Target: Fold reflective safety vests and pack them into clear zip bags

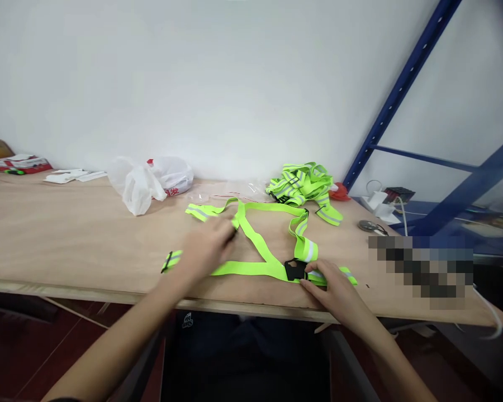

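Observation:
A neon-yellow reflective strap vest (257,245) lies spread out on the wooden table (67,240). My left hand (207,245) rests on its left side, fingers closed in a pinch on a strap near the middle. My right hand (333,287) presses and grips the strap at the front edge, right beside a black plastic buckle (295,269). One strap end (171,260) with a grey reflective band sticks out left of my left hand.
A pile of more neon vests (304,187) lies at the back. A white plastic bag (151,180) sits left of it. White papers (73,176) and a red box (20,163) lie far left. A blue metal rack (406,78), cables and a charger (381,206) stand right.

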Action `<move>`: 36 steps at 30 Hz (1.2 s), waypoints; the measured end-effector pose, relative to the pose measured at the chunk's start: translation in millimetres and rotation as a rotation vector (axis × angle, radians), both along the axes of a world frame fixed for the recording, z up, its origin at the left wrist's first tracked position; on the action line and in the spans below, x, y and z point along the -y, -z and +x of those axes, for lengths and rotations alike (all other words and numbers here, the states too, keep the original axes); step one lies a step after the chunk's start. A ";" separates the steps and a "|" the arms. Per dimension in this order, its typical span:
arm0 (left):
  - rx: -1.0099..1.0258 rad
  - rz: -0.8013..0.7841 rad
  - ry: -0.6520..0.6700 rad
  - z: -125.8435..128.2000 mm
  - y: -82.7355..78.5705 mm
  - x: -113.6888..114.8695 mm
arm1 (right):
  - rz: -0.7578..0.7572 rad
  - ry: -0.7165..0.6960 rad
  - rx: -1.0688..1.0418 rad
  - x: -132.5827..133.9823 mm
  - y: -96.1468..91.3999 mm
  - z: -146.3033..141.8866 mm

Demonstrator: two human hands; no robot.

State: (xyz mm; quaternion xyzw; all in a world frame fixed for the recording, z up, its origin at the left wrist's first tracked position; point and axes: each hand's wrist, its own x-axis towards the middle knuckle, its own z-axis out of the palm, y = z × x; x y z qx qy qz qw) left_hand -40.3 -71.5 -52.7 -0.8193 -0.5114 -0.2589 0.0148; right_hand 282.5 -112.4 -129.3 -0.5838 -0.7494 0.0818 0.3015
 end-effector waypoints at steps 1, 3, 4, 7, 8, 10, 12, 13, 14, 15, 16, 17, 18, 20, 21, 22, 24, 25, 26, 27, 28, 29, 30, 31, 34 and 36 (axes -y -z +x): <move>-0.083 -0.036 0.118 20.0 10.8 3.5 | 0.018 -0.005 0.000 0.1 0.4 0.0; -0.184 -0.091 0.261 46.4 32.9 8.5 | 0.035 -0.010 -0.001 0.0 1.7 0.2; -0.191 -0.105 0.315 52.1 42.2 10.1 | 0.039 -0.010 -0.004 -0.1 2.6 0.3; -0.082 -0.124 0.436 46.8 56.9 13.0 | 0.059 0.008 -0.015 -0.9 6.0 0.1; -0.024 -0.126 0.455 41.1 58.0 13.8 | 0.065 0.018 -0.019 -1.1 7.4 0.0; 0.079 -0.131 0.445 29.9 57.7 15.7 | 0.066 0.035 -0.027 -1.8 10.0 -0.1; 0.139 -0.150 0.395 22.0 57.9 17.6 | 0.060 0.045 -0.034 -2.3 11.8 0.4; 0.152 -0.166 0.366 19.6 58.9 18.4 | 0.058 0.046 -0.039 -2.5 12.0 0.9; 0.159 -0.181 0.341 17.8 60.3 18.9 | 0.058 0.045 -0.044 -2.6 11.6 1.4; 0.161 -0.196 0.324 16.5 62.0 19.2 | 0.060 0.042 -0.049 -2.5 10.4 1.8; 0.165 -0.207 0.318 15.6 63.5 19.2 | 0.065 0.039 -0.055 -2.2 8.4 1.9; 0.170 -0.215 0.320 15.0 64.7 19.0 | 0.073 0.034 -0.062 -1.8 5.8 1.5; 0.177 -0.220 0.327 14.7 65.3 18.5 | 0.083 0.026 -0.067 -1.3 2.6 0.4; 0.196 -0.230 0.332 15.4 64.3 17.2 | 0.104 -0.003 -0.072 0.0 -4.3 -3.9; 0.205 -0.241 0.326 16.5 62.8 16.5 | 0.114 -0.023 -0.071 0.7 -7.3 -7.0; 0.211 -0.252 0.313 18.3 60.9 15.8 | 0.124 -0.044 -0.070 1.2 -9.8 -10.5; 0.205 -0.276 0.275 23.0 56.8 14.9 | 0.134 -0.081 -0.063 1.9 -12.1 -17.5; 0.194 -0.284 0.254 25.5 55.0 14.7 | 0.131 -0.097 -0.055 2.0 -11.9 -20.4; 0.180 -0.290 0.235 27.8 53.6 14.6 | 0.124 -0.110 -0.045 1.9 -10.9 -22.6; 0.170 -0.293 0.215 29.8 52.5 14.6 | 0.116 -0.120 -0.032 1.7 -9.2 -24.0; 0.164 -0.297 0.199 31.2 51.7 14.6 | 0.108 -0.130 -0.018 1.5 -7.1 -24.6; 0.162 -0.301 0.185 32.1 50.9 14.7 | 0.101 -0.139 -0.005 1.2 -4.8 -24.5; 0.162 -0.304 0.173 32.7 50.2 14.8 | 0.099 -0.147 0.004 0.8 -2.7 -24.0; 0.161 -0.306 0.160 33.1 49.5 14.9 | 0.098 -0.153 0.009 0.4 -0.7 -23.1; 0.128 -0.287 0.114 35.4 47.4 14.9 | 0.092 -0.162 0.008 -0.9 2.8 -20.7; 0.086 -0.258 0.093 39.0 46.7 14.5 | 0.091 -0.162 0.001 -1.5 3.4 -20.2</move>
